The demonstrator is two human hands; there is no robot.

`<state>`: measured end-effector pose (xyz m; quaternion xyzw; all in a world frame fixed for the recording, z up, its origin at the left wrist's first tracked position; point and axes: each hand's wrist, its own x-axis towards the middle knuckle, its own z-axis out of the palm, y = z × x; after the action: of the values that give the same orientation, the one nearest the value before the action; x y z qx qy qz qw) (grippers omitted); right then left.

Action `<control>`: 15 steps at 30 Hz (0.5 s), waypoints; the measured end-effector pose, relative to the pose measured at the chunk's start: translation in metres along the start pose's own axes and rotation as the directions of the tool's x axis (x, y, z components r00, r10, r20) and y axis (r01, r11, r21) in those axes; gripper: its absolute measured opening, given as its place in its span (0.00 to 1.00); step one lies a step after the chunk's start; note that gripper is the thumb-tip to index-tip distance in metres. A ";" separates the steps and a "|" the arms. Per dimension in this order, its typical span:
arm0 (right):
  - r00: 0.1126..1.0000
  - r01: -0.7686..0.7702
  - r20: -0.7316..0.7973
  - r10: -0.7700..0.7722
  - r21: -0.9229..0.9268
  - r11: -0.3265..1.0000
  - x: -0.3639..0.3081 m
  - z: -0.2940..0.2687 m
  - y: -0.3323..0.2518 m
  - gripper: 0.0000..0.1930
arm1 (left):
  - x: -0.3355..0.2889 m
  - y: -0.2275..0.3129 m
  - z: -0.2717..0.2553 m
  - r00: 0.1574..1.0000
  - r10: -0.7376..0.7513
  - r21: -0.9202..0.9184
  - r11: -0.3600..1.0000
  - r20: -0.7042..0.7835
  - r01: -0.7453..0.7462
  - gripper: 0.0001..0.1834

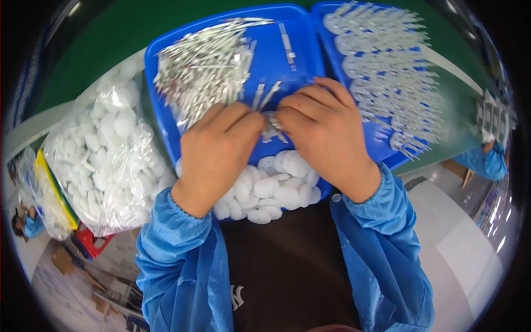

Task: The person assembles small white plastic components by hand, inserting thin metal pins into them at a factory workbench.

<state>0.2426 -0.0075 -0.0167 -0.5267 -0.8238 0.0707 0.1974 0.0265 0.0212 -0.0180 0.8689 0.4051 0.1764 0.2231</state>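
Observation:
My left hand [220,149] and my right hand [326,135] meet over the front part of a blue tray [298,41]. The fingers of both are pinched on a small whitish part [272,128] between them; its shape is blurred and partly covered by fingertips. Beneath my wrists lies a heap of white round discs [271,193] at the tray's near edge. Beyond my left hand, thin white sticks [204,66] are piled in the tray. Several loose sticks [269,93] lie just past my fingertips.
At the right, a second blue tray [395,160] holds rows of clear discs with thin stems [387,83]. A clear plastic bag of white discs [105,149] stands at the left, beside a yellow-and-green edged bag [58,191]. Other people's blue sleeves [482,161] show at the far sides.

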 end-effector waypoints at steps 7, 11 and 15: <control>0.927 -0.172 -0.322 0.191 0.086 0.981 -0.065 -0.031 -0.008 0.07 | -0.015 0.019 -0.029 0.965 -0.262 -0.166 0.952 -0.011 0.256 0.20; 0.814 -0.505 -0.368 0.450 -0.067 0.860 -0.139 -0.063 0.006 0.08 | -0.016 0.015 -0.029 0.987 -0.159 -0.079 0.984 0.020 0.160 0.19; 0.710 -0.700 -0.284 0.644 -0.182 0.691 -0.151 -0.051 0.024 0.08 | -0.007 0.021 -0.015 0.999 -0.037 0.126 0.991 0.002 0.036 0.15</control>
<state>0.3388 -0.1365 -0.0155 -0.8188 -0.5497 -0.0299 0.1626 0.0282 0.0074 0.0047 0.8741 0.4308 0.1448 0.1718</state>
